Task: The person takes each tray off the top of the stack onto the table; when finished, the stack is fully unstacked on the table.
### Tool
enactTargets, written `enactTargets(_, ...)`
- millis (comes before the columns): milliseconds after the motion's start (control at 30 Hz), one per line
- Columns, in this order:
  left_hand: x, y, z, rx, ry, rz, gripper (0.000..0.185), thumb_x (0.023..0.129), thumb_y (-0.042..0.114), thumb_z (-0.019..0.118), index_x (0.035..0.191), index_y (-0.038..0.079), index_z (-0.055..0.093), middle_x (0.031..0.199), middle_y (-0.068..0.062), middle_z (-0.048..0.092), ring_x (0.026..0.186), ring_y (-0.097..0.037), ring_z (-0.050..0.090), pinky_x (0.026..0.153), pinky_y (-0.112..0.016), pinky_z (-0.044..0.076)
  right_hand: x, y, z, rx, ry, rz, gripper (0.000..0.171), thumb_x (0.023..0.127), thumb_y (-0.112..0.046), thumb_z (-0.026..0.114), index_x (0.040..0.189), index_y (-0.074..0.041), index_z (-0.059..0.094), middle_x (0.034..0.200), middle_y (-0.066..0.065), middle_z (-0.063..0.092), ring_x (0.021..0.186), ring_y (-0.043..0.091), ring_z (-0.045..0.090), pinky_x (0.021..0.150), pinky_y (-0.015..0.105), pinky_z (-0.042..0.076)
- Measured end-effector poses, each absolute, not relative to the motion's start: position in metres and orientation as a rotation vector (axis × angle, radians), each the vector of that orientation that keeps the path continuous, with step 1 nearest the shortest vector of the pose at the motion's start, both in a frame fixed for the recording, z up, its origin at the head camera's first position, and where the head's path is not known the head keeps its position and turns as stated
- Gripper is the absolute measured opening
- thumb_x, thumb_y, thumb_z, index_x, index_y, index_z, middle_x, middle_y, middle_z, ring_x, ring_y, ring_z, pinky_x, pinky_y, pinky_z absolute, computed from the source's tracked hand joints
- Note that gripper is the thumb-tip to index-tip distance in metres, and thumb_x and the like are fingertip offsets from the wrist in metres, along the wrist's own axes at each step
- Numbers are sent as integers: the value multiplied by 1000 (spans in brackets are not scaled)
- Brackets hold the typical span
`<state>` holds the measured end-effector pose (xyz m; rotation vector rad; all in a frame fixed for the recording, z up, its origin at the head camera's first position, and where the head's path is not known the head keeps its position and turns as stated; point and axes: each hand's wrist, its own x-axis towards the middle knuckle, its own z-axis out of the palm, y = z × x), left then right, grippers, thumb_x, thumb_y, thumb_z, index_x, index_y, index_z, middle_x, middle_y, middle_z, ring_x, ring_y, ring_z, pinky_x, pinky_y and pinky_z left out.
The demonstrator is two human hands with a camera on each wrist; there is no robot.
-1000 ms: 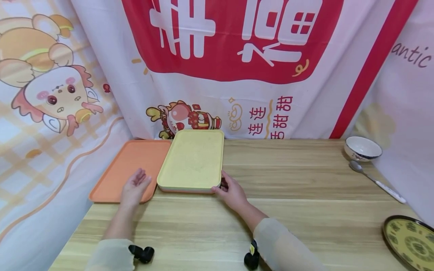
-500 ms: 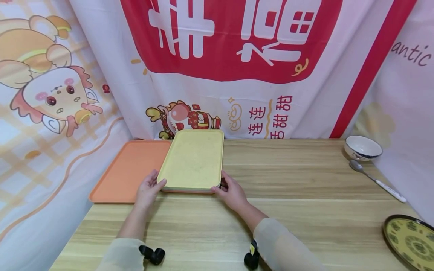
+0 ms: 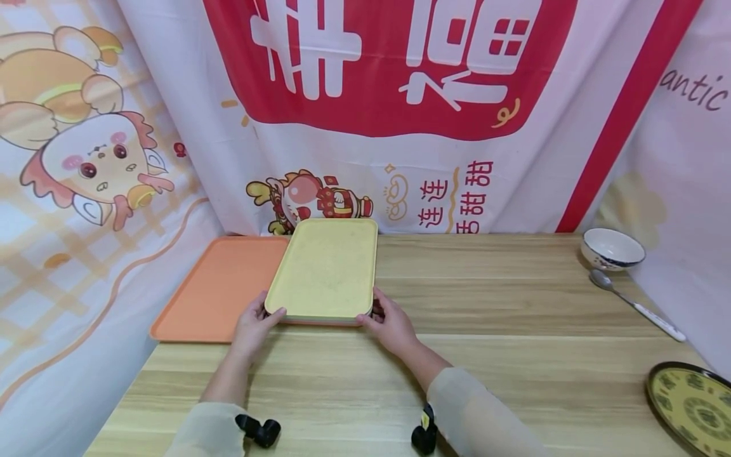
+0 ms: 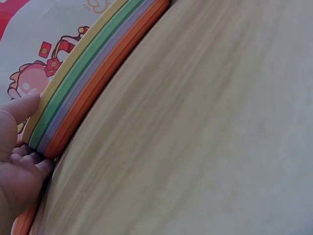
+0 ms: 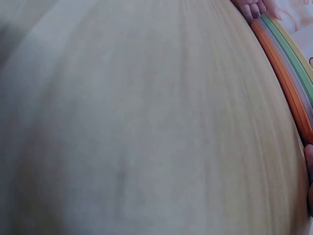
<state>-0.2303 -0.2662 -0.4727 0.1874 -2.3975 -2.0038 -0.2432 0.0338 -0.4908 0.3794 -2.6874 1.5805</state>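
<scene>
Grip, a pair: our left hand (image 3: 252, 325) pinches the near left corner of the stack, thumb at the top rim, fingers tucked low; our right hand (image 3: 393, 325) holds the near right corner, thumb at the front edge.

Item, one stack of rectangular, round-cornered trays, seemingly plastic, set between our hands towards the back of the wood-grain desk (image 3: 485, 381). Top: a pale yellow tray (image 3: 322, 270). Below it: a green tray (image 4: 58, 100), a lavender-grey tray (image 4: 66, 107) and an orange bottom layer (image 4: 76, 117), possibly more than one tray. Edges nearly flush.

Item, one flat orange rectangular tray (image 3: 211, 289), lying just left of the stack; whether the two touch, we cannot tell.

Items, far right: a white bowl with dark patterning (image 3: 613, 262), a metal spoon with a white handle (image 3: 657, 319), a round yellow plate with a dark rim (image 3: 699, 406), partly out of frame.

Step in hand, as we judge it: securing the stack by both near corners. Whether it bears on the desk or is slightly raised, we cannot tell.

Next move, in our judgement: even pressure from both hands, fingers beneath the lowest edge, the layers kept together as one block lest they slide.
</scene>
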Motion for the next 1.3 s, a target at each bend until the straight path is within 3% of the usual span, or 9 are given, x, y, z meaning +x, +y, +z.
enactTargets(733,-225,-264,-484,192,-2353,-1953,81,94,6,64,153,-7,11,160,-25,17,150,-35,19,124,-40,22,-243,31,-477,338,-2696,1631,76,89,-33,72,150,-5,37,144,22,50,129,34,52,111,47,46)
enactTargets(867,-224,-265,-483,201,-2365,-1955,80,94,9,64,154,-5,12,161,-22,18,151,-32,19,125,-39,22,-244,29,-470,296,-2672,1704,77,88,-31,74,151,-6,37,141,21,49,123,34,56,106,44,51)
enactTargets(1067,-223,-266,-482,190,-2352,-1980,78,96,10,63,154,-5,13,162,-21,17,151,-31,17,126,-40,20,-249,26,-463,333,-2563,1828,64,88,-21,75,143,-2,47,118,16,63,103,24,61,91,35,58)
enactTargets(1300,-225,-266,-483,191,-2333,-1995,76,95,9,62,154,-5,16,161,-21,20,151,-30,19,126,-39,21,-252,23,-458,227,-2463,2062,62,92,-14,69,145,1,41,121,20,62,107,24,63,93,30,58)
